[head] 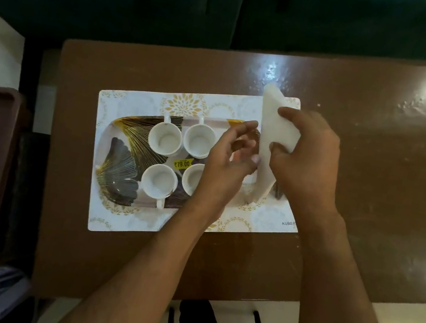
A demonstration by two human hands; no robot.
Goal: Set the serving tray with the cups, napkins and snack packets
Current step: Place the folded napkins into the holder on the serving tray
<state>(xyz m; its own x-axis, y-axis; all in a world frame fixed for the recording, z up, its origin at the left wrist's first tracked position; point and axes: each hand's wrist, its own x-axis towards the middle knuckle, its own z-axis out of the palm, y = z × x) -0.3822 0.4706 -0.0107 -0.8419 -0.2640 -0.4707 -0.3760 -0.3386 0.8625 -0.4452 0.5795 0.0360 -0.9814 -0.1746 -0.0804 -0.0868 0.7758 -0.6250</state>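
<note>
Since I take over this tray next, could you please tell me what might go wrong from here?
1. The right hand holds the white napkin above the tray; its lower end hangs loose and could crumple when set down.
2. The left hand hovers over the lower right cup; a careless move might knock it.
3. Four cups sit close together, so one bump could shift several.

Both forearms stretched forward, bare. Right hand (pixel 305 155) clenched, thumb and fingers (pixel 279 148) pinched together. Left hand (pixel 227 161) just beside it, fingers loosely curled, apart.
</note>
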